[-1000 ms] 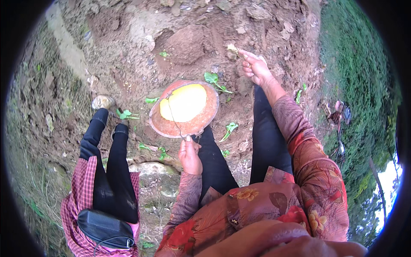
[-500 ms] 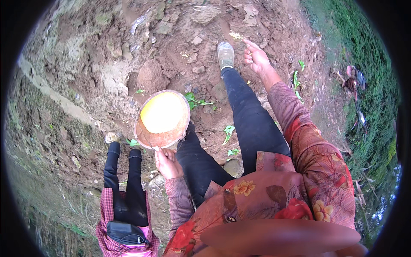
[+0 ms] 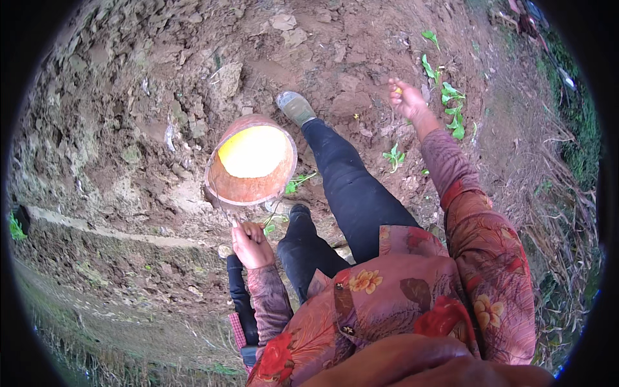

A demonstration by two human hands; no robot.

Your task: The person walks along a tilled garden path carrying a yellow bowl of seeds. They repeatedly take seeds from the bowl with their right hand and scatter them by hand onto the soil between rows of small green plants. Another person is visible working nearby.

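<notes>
The left hand (image 3: 251, 244) is fisted round a thin cord or handle, and from it hangs a round bowl-like basket (image 3: 251, 166) at about eleven o'clock of the hand, its yellow contents showing — well filled, by the look of it. The right hand (image 3: 406, 100) reaches out at one o'clock, fingers pinched on something small and yellowish — a seed, perhaps; too small to tell. Green seedlings (image 3: 451, 106) stand just beside it. Clods (image 3: 225, 79) litter the bare soil, and another person's dark leg (image 3: 238, 293) stands close at seven o'clock.
</notes>
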